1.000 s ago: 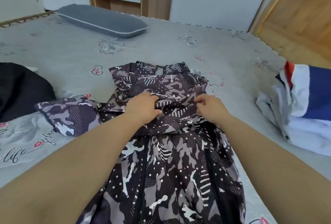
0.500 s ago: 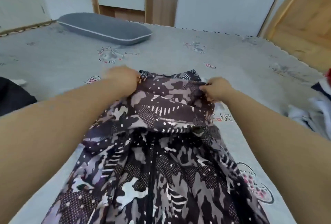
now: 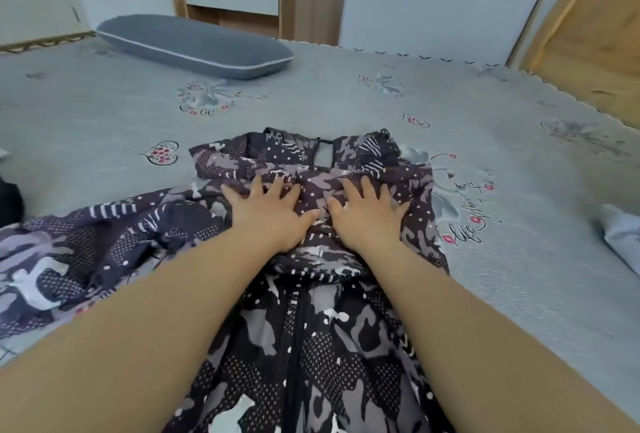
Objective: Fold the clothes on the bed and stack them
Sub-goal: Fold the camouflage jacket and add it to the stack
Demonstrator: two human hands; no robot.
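Patterned dress lies spread on the grey bed sheet, neckline at its far end, skirt running toward the camera. One section of the dress trails off to the left of the bodice. Left hand rests flat on the bodice, fingers spread and straight, gripping nothing. Right hand lies flat just right of the left hand, fingers likewise spread, pressing the fabric. Grey pillow sits well beyond the dress, toward the far left. A pale garment shows at the frame edge, right of the dress.
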